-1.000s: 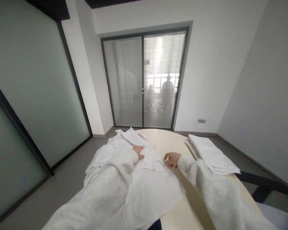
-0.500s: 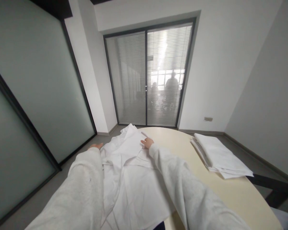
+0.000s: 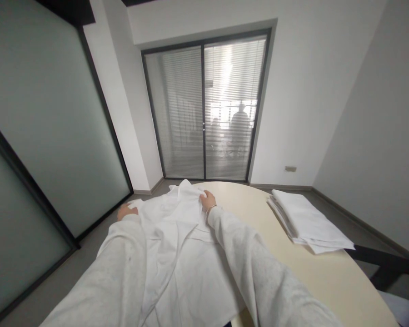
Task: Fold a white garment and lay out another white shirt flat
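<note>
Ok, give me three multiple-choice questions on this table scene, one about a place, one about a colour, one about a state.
1. Where does the folded stack lie?
A. on the table's right side
B. on the floor
C. under the left hand

2. What colour is the spread cloth?
A. blue
B. white
C. black

3. What is the right hand doing?
A. hanging free in the air
B. gripping the cloth's far edge
C. resting on the stack

Answers: 1 A, it rests on the table at the right; 2 B, plainly white; 3 B, fingers closed on fabric.
</note>
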`<state>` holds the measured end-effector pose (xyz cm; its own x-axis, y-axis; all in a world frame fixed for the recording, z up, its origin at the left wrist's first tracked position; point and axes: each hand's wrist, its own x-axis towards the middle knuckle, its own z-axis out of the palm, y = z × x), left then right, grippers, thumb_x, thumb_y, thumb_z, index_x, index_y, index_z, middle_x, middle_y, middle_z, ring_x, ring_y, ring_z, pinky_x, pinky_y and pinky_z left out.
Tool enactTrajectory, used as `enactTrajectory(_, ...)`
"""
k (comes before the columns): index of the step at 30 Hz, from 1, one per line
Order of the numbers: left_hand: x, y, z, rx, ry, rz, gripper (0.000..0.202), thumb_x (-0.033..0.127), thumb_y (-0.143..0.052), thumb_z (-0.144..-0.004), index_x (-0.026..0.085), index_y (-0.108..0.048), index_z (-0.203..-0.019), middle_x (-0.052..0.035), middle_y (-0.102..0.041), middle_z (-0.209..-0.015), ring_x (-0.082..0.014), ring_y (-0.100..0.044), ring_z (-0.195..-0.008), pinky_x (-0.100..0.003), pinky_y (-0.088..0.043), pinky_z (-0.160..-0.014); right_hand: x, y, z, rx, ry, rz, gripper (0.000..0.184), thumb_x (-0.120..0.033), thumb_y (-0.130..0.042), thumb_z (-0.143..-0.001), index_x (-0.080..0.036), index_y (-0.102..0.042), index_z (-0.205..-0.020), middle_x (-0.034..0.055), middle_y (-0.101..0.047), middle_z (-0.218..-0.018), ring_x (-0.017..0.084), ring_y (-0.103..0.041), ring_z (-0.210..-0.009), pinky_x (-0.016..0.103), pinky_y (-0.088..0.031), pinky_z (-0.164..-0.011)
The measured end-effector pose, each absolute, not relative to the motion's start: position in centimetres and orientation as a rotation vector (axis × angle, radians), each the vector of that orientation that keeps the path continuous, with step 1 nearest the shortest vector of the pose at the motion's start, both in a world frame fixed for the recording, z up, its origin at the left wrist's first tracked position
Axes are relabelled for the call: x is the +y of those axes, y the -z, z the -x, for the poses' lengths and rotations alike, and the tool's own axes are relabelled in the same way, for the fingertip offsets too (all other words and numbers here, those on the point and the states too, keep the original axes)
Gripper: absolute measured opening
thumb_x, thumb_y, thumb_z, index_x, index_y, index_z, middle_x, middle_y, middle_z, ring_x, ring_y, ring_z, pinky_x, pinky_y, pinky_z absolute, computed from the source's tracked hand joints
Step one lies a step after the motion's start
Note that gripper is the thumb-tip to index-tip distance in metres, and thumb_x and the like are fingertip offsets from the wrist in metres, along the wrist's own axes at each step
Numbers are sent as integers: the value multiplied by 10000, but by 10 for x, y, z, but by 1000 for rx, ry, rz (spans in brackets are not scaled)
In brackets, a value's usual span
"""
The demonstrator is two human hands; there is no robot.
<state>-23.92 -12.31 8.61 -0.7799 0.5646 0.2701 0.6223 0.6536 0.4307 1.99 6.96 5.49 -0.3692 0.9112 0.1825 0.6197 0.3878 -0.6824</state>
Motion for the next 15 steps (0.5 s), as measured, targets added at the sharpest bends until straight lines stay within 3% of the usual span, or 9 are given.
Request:
enactTrajectory(4,-92,-109,231,-2482,983,1029,329,181,-439,-841,160,-500,-1164,-61,-506,-1173,-197,-458,-1118,-288,-373,-945,76,-73,-50,-1966,-692,1262,421,-263,-204,-871,-144,-388,-1230,62,-541,-1200,148,-482,-1088,230,-397,-883)
enactTrajectory(8,-59,-138,193,-2111,1218,1349,295,180,-472,-806,192,-562,-1087,-24,-538,-1118,-173,-474,-1088,-258,-359,-966,82,-97,-96,-1667,-734,1076,427,-200,-172,-833,-120,-334,-1220,91,-549,-1193,138,-551,-955,211,-445,-776)
enactTrajectory(12,-28,-155,145,-1999,1315,1439,376,199,-422,-832,218,-490,-1201,-18,-508,-1193,-184,-434,-1147,-288,-335,-996,93,-117,-153,-1410,-598,1055,462,-158,-201,-788,-112,-296,-1239,123,-516,-1236,146,-560,-936,219,-451,-735)
enactTrajectory(15,-2,-143,120,-2051,1312,1473,438,217,-411,-839,192,-415,-1275,-49,-467,-1252,-179,-405,-1190,-275,-303,-1023,100,-111,-194,-1420,-516,1235,498,-155,-243,-776,-96,-296,-1268,134,-532,-1214,153,-561,-941,215,-447,-721)
